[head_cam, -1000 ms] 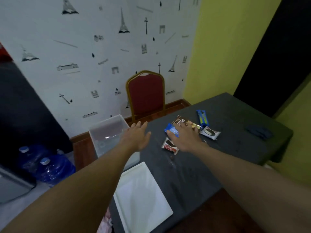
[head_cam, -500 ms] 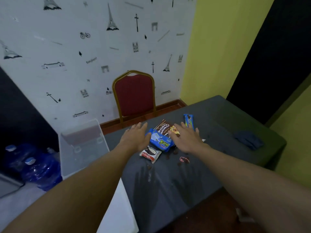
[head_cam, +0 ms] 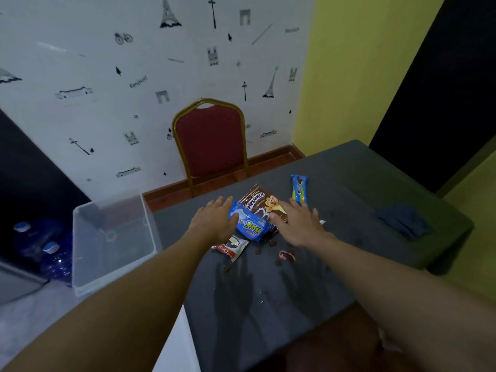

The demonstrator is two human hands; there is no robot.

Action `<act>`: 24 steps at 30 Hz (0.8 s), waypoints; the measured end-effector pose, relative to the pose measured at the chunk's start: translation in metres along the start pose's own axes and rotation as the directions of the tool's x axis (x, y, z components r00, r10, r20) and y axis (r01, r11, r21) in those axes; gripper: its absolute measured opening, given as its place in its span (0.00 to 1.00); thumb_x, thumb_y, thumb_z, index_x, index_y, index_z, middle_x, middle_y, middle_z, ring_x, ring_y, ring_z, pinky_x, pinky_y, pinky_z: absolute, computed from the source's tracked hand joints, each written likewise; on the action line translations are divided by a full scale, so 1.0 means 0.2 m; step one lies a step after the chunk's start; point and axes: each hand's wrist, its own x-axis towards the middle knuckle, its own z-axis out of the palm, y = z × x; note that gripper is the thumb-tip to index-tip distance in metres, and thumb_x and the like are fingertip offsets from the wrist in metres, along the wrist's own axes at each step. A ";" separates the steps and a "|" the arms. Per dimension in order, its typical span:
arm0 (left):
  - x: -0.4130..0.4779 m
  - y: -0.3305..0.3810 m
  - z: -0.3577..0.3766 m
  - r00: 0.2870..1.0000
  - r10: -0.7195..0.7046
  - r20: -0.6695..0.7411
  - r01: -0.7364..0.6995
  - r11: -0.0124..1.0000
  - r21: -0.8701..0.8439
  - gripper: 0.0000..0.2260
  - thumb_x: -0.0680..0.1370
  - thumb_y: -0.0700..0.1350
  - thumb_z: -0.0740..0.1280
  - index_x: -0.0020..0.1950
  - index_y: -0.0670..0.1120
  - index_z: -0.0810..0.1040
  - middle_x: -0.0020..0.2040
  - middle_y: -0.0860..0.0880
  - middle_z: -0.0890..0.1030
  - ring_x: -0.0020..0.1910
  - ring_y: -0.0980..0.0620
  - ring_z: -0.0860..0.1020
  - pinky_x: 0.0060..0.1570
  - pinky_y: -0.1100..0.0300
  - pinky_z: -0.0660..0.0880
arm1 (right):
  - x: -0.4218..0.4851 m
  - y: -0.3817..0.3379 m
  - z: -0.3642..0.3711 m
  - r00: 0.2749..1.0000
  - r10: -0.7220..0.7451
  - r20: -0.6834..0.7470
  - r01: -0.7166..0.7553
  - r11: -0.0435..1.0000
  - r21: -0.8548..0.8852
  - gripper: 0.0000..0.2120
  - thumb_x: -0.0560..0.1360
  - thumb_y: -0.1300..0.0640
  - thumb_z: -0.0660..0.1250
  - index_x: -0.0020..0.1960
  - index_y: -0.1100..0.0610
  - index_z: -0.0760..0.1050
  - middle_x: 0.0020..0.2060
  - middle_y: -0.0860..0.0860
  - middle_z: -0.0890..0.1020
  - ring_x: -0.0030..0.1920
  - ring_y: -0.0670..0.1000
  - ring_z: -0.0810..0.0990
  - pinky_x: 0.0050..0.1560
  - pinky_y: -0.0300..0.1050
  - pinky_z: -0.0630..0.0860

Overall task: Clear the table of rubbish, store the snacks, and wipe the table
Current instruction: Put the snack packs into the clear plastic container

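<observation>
Snack packets lie clustered mid-table on the dark grey table (head_cam: 268, 299). My left hand (head_cam: 214, 220) lies flat, fingers straight, its thumb side touching a blue packet (head_cam: 251, 224). My right hand (head_cam: 299, 222) is flat too, touching a brown Koko Krunch packet (head_cam: 261, 201) from the right. A white and red chocolate packet (head_cam: 231, 247) lies under my left wrist. A blue and yellow bar packet (head_cam: 299, 189) lies beyond my right hand. Brown crumbs (head_cam: 273, 253) and a small pink wrapper scrap (head_cam: 285, 255) sit near my right wrist.
A clear plastic bin (head_cam: 112, 237) stands left of the table. A dark blue cloth (head_cam: 404, 221) lies at the table's right side. A red chair (head_cam: 212, 142) faces the far edge. Blue water bottles (head_cam: 45, 248) stand on the floor at left. A white lid (head_cam: 174, 345) shows bottom left.
Both hands have closed in from either side, pushing the blue and brown packets together. The view has swung left, so the bin sits further from the hands.
</observation>
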 end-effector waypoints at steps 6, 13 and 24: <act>0.15 0.02 -0.04 0.999 0.026 0.029 -0.026 1.000 0.007 0.30 0.83 0.59 0.52 0.81 0.50 0.48 0.81 0.44 0.53 0.78 0.38 0.55 0.75 0.42 0.57 | 0.06 0.09 -0.06 0.998 0.050 -0.024 -0.049 0.999 0.012 0.32 0.80 0.34 0.50 0.79 0.49 0.59 0.79 0.53 0.60 0.78 0.59 0.56 0.75 0.67 0.51; 0.30 0.07 -0.08 0.995 0.096 0.036 -0.096 0.995 0.003 0.30 0.83 0.60 0.52 0.81 0.50 0.47 0.81 0.44 0.52 0.78 0.37 0.55 0.75 0.42 0.56 | 0.12 0.14 -0.12 0.991 0.122 -0.060 -0.122 0.993 -0.001 0.32 0.80 0.34 0.51 0.78 0.50 0.60 0.77 0.54 0.62 0.76 0.60 0.59 0.73 0.66 0.56; 0.44 0.05 0.01 0.995 0.077 0.060 -0.075 0.997 -0.034 0.32 0.82 0.60 0.55 0.81 0.48 0.50 0.79 0.42 0.60 0.75 0.39 0.63 0.72 0.42 0.64 | 0.26 0.21 -0.12 0.990 0.125 -0.067 -0.126 0.992 -0.015 0.28 0.81 0.38 0.55 0.74 0.54 0.65 0.72 0.56 0.69 0.72 0.60 0.66 0.70 0.62 0.62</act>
